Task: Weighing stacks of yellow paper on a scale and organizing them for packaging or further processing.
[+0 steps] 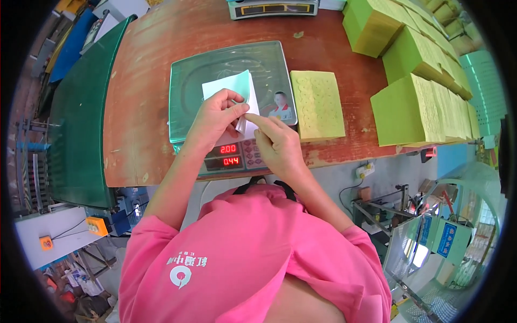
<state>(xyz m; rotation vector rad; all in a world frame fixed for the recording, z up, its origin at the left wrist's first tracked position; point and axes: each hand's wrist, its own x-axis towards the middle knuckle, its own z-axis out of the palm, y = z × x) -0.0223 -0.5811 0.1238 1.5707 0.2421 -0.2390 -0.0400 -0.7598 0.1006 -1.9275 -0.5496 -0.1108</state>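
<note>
A small stack of white paper sheets (219, 85) lies over the glass-covered weighing scale (188, 102), with one corner bent up. My left hand (219, 114) is closed on the bent-up sheets, pinching them between thumb and fingers. From the right, my right hand (278, 141) meets the same sheets: its index fingertip presses at their edge and the other fingers are curled in. How its thumb meets the paper is hard to see. Below the hands, the scale's red-lit display (229, 155) and keypad show. Right beside the scale sits a yellow paper block (318, 105) with a stamped pattern.
Tall stacks of yellow paper (401, 116) fill the right side of the red-brown table (140, 107). A second scale (273, 9) stands at the far edge. To the left is a dark green surface (81, 124); machinery (449, 242) stands at lower right.
</note>
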